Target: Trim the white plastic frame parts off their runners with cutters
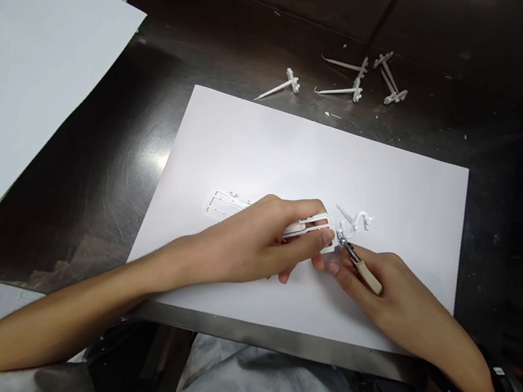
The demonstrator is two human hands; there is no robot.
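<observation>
My left hand (275, 235) is closed around a white plastic frame part (314, 219), pinching it between thumb and fingers. The frame's near end sticks out past the fingertips toward the right. In my right hand (387, 284) is a pair of nippers (367, 275) with pale handles. Their metal jaws are at the right end of the frame part; whether they bite into it I cannot tell. Just beyond the jaws a curved white plastic sprue piece (360, 222) rests over the sheet. Another flat white plastic frame (223, 203) lies left of my left hand, partly hidden by it.
A white paper sheet (249, 147) covers the metal worktop (146, 136) under my hands. Behind it lie several T-shaped white sprue scraps (290, 82) and small crumbs. A larger white sheet (24, 83) is at the left. The worktop's front edge (267, 339) runs close to my body.
</observation>
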